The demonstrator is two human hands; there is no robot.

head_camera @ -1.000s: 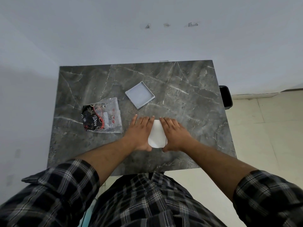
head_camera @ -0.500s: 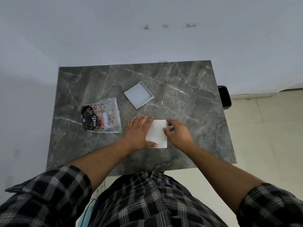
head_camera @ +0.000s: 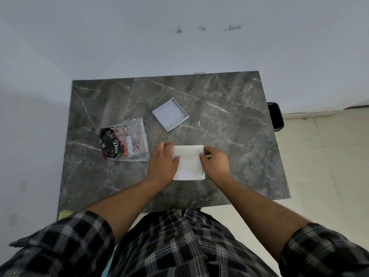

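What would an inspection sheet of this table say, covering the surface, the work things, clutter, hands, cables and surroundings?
Surface: dark grey marbled table, flat top.
Job's things: white paper napkin, folded to a rectangle, lying flat near the table's front edge.
Clutter: clear Dove packet left of the napkin; shallow square grey tray behind it; both apart from the napkin.
Hands: left hand rests on the napkin's left edge with its thumb on the paper; right hand pinches the right edge near the far corner.
Cables: nothing seen.
Surroundings: white wall behind, tiled floor to the right, black bin beside the table's right edge.
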